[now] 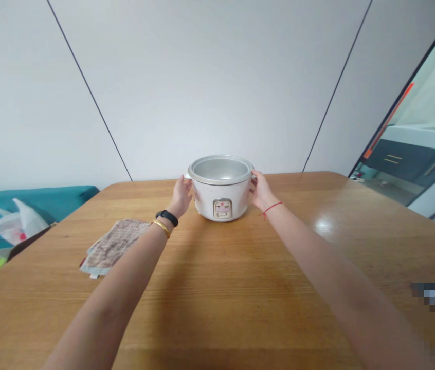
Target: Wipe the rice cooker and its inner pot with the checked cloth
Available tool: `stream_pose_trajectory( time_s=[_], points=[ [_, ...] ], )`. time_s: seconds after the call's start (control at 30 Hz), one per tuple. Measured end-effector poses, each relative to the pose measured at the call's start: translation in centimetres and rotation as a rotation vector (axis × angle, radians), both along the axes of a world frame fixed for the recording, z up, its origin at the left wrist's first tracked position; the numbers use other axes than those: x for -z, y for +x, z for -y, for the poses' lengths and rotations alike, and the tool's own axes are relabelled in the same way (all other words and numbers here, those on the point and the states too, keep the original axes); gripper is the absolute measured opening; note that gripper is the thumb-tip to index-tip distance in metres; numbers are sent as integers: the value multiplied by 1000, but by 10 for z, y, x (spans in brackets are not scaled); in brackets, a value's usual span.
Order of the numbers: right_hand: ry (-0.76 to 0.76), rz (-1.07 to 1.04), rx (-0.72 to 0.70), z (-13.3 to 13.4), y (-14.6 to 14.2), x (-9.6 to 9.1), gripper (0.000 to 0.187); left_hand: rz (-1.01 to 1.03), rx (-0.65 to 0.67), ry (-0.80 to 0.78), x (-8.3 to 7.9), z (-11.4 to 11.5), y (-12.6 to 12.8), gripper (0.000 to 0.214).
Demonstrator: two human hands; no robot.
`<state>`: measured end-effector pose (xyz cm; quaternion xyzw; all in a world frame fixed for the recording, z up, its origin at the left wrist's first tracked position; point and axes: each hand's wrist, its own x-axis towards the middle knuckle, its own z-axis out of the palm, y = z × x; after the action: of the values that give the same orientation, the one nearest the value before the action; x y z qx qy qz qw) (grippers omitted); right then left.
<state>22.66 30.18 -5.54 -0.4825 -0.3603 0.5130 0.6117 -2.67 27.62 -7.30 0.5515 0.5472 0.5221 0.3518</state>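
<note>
both arms stretch forward from the bottom of the frame, converging at its centre. the left hand (182, 197) and right hand (260, 191) are curled in, gripping the cooker (223, 191) by its sides. it sits upright, open-topped, mid-frame, toward the far edge of the wooden table (256, 288). a cloth (119, 244) lies lower left, a teal sofa (67, 198) beyond; a pale wall (217, 77) fills the top, dark cabinets (406, 159) the right.

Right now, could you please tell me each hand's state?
Left hand: holding the cooker at one side.
Right hand: holding the cooker at the opposite side.
</note>
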Motion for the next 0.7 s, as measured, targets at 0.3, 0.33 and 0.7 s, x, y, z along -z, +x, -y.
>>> stream_pose_trajectory(
  time_s=[0.3,0.33,0.7],
  points=[
    [364,700,48,111,68,66,48,-621,-437,-377,5,139,-182,37],
    [386,775,-5,126,69,74,45,-665,-485,-443,8,154,-197,37],
    [625,1385,-571,228,-24,63,55,-784,-79,-304,69,193,-20,40]
  ],
)
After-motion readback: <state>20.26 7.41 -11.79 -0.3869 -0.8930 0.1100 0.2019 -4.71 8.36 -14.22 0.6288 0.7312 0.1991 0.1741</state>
